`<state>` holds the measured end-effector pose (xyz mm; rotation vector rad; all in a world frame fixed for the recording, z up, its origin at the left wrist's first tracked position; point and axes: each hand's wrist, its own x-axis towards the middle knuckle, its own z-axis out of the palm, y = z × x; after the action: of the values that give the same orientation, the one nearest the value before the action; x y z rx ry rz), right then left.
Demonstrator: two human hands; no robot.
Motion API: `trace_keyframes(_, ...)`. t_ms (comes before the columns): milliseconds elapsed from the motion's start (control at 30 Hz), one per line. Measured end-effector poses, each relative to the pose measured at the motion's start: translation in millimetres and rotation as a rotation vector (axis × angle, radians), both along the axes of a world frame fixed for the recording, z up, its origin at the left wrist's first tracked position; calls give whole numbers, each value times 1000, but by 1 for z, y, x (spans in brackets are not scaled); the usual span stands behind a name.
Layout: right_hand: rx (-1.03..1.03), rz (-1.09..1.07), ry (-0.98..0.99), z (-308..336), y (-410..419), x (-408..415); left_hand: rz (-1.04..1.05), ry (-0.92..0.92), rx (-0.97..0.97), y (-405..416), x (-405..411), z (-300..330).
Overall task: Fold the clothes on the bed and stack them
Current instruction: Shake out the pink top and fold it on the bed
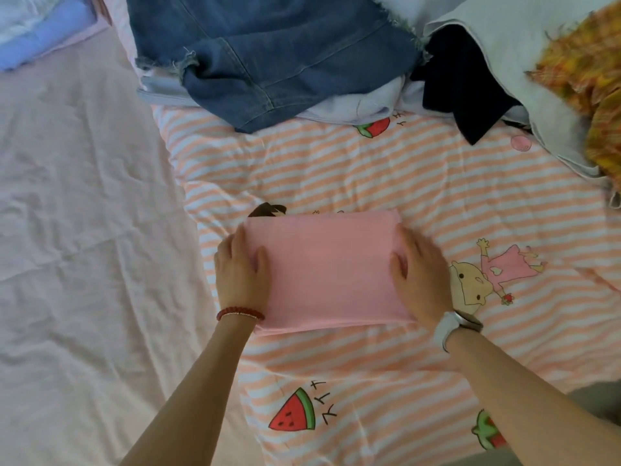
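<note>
A pink garment (pixel 327 269), folded into a neat rectangle, lies on the striped quilt (pixel 369 176) in the middle of the view. My left hand (pixel 240 275) grips its left edge, thumb on top and fingers under the fold. My right hand (pixel 418 280) holds the right edge the same way. Beyond it lies a heap of unfolded clothes: blue denim (pixel 268 58), a dark navy piece (pixel 460 85), a pale grey-blue garment (pixel 524 38) and an orange patterned fabric (pixel 591 75).
A pale pink sheet (pixel 84 230) covers the left half of the bed. At the top left lies a light blue folded item (pixel 40 38) by a pink edge. The quilt carries watermelon and cartoon prints.
</note>
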<state>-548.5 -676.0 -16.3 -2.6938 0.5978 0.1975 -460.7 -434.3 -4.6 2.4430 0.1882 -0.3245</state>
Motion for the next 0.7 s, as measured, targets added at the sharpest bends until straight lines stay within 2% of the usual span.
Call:
trace_keyframes(67,213,-271,-89,13,1,4,123,135,-86,14,6,9)
trace_keyframes(133,430,-482,-22,16,3,12,62,271,-94,22,15,14)
trace_keyframes(233,491,-477,93,17,6,21,8,424,-181,22,30,20)
trace_keyframes(333,547,-510,130,16,9,26,50,489,-261,17,35,22)
trace_keyframes(500,687,-491,61,31,17,15,157,447,-370,10,16,28)
trace_keyframes(600,710,-458,-77,51,28,-6,166,309,-355,9,-11,44)
trace_keyframes(700,703,-390,-185,77,44,-36,261,174,-380,23,-55,71)
